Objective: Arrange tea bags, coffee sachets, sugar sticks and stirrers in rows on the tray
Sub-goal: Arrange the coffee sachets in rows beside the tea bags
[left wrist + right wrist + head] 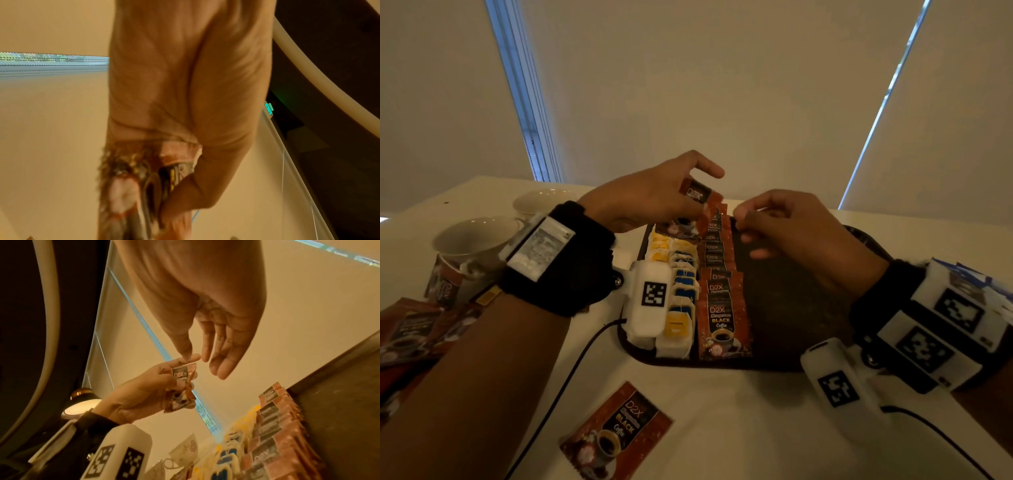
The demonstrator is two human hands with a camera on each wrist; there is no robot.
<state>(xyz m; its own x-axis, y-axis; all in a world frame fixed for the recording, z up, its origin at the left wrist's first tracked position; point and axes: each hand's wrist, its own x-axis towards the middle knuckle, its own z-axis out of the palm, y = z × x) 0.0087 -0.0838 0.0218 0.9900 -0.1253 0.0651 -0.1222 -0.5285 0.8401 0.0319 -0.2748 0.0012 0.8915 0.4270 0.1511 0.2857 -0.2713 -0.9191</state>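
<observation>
- Step in hand: the coffee row. The left hand [643, 198] pinches a small bunch of coffee sachets [697, 195] between thumb and fingers, above the tray's [808, 308] 12 o'clock end.
- The right hand [784, 233] holds nothing; its fingers are loosely extended, thumb tip close to the held bunch in the right wrist view, apparently about to draw one sachet off.
- On the tray, a row of tea bags [678, 294] runs along the 9 o'clock side; just beside it, toward 3 o'clock, lies the overlapped row of coffee sachets [722, 308]. The tray's 3 o'clock half is bare dark surface.
- Next move, as judged: peel a single sachet free and lay it at the row's 12 o'clock end, overlapping its neighbour evenly.
- One loose sachet [616, 431] lies on the table [756, 428] at 6 o'clock of the tray; more lie at 8 o'clock, near two cups [476, 236].
- Hard to make out: no sugar sticks or stirrers can be identified; the left wrist view is blurred; how many sachets the bunch contains cannot be told.
</observation>
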